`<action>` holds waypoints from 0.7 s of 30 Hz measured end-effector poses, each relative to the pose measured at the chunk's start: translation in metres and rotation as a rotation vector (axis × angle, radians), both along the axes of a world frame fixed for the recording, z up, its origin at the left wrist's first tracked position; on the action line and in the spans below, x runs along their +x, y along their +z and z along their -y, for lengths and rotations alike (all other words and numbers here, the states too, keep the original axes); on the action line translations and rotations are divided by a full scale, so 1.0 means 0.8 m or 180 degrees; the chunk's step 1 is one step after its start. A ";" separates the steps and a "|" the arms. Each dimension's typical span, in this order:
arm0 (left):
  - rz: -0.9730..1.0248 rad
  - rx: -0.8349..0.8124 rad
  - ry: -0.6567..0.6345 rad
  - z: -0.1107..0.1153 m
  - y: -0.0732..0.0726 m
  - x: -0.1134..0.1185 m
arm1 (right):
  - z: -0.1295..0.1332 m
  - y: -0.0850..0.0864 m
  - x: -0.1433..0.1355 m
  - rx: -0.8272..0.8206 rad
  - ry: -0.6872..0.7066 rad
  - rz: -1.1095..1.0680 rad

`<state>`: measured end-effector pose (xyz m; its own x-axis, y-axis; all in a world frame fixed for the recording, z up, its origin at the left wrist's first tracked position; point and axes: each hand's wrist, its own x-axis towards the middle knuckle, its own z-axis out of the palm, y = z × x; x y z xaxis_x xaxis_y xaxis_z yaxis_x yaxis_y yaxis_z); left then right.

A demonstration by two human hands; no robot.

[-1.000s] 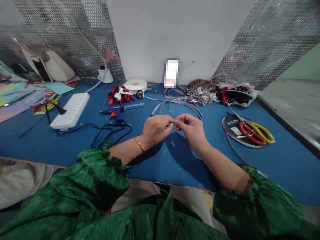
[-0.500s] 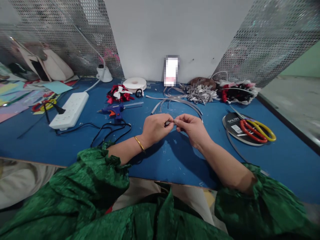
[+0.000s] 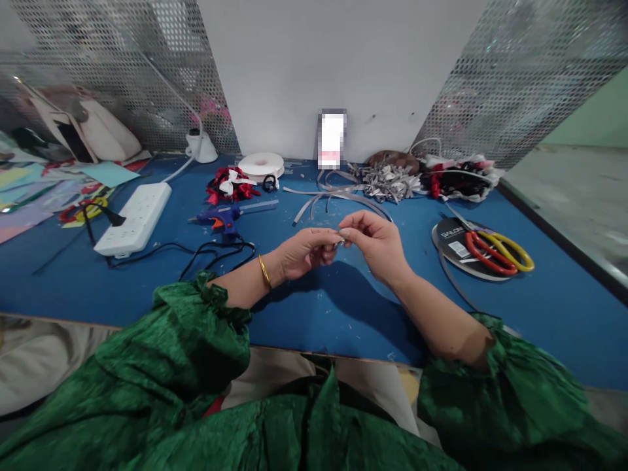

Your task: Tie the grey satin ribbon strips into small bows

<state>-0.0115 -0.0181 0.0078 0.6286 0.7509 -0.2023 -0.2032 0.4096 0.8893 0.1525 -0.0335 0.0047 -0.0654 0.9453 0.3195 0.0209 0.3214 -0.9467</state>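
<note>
Above the middle of the blue table, my left hand (image 3: 311, 252) and my right hand (image 3: 375, 245) meet at the fingertips. Both pinch a small piece of grey ribbon (image 3: 339, 243), mostly covered by the fingers. Just beyond them lie loose grey ribbon strips (image 3: 338, 195). A pile of small grey ribbon bows (image 3: 390, 182) sits behind, to the right. The ribbon spool (image 3: 449, 245) with a black label lies right of my right hand, and scissors (image 3: 495, 248) with red and yellow handles rest on it.
A blue glue gun (image 3: 220, 217) with a black cord lies at left, near a white power strip (image 3: 135, 219). Behind it are red and black bows (image 3: 230, 186) and a white ribbon roll (image 3: 260, 165). A lit phone (image 3: 332, 139) leans on the back panel.
My left hand has turned and its fingers now curl beneath the ribbon piece. My right hand has risen slightly, its fingertips still at the ribbon. The camera view has shifted a little.
</note>
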 end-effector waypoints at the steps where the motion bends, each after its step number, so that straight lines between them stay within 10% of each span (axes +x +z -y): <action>1: 0.0119 -0.0168 -0.0060 0.001 0.001 -0.001 | 0.001 0.001 0.001 0.0027 0.0021 0.0015; 21: 0.0459 -0.1291 -0.0288 0.000 0.002 -0.006 | 0.003 0.017 0.018 0.1030 0.0475 0.1301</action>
